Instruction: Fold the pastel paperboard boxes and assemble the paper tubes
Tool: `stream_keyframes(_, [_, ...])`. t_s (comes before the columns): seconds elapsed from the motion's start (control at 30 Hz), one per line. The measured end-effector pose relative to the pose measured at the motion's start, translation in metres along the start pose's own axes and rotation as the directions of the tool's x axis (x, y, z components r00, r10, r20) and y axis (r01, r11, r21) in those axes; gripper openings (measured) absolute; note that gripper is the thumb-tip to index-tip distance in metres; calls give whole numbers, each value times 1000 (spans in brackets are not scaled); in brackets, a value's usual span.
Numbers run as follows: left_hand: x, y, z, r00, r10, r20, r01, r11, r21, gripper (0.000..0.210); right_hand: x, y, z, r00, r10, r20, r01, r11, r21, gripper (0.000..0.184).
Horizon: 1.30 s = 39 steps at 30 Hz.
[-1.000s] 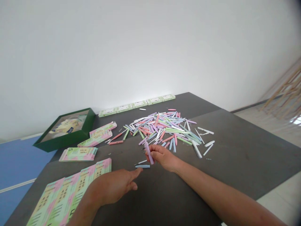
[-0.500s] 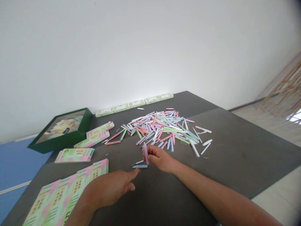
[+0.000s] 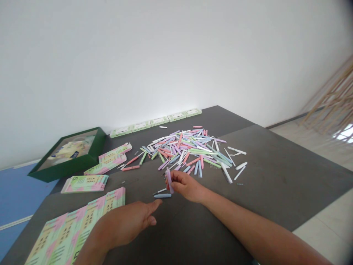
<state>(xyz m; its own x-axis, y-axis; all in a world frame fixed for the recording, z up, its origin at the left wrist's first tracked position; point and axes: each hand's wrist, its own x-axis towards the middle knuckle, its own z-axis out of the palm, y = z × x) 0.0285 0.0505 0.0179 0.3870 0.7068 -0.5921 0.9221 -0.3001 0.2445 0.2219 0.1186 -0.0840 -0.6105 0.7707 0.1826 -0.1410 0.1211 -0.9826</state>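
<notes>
Between the thumb and fingers of my right hand (image 3: 186, 186) stands a nearly upright purple pen barrel (image 3: 170, 181); a bit of red shows behind it, partly hidden by the fingers. My left hand (image 3: 132, 221) reaches in from the lower left, empty, with one finger stretched out and the thumb apart below it. That fingertip lies close to a blue pen barrel (image 3: 162, 195) flat on the table; I cannot tell whether they touch. A thin white refill (image 3: 160, 191) with a dark tip lies just behind the blue barrel.
A heap of pastel pen parts (image 3: 187, 149) spreads over the dark table (image 3: 270, 176). Pink and green printed cartons (image 3: 82, 221) overlap at the left, with another carton (image 3: 85, 183) behind. A green box (image 3: 93, 151) holds plastic packets. Flat light-green boxes (image 3: 140, 126) line the wall.
Both hands keep the same hold and pose. The whole view has shifted very slightly, with things appearing a little further left.
</notes>
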Motion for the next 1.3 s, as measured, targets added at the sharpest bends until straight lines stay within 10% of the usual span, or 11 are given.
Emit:
stream_keyframes(0.6, [30,-11,-8,999,-43,13,44,996,-82,71,-3,3,35,989,41,141,-65,983,174,4])
stream_keyframes(0.93, [49,-22,1,983,176,46,-165,968,-187,73,-8,-4,40,998,65,-11,-63,995,80,5])
stream_keyframes(1.3, [47,-28,4,991,128,44,-121,984,-132,68,-5,15,35,980,198,-12,-195,973,126,11])
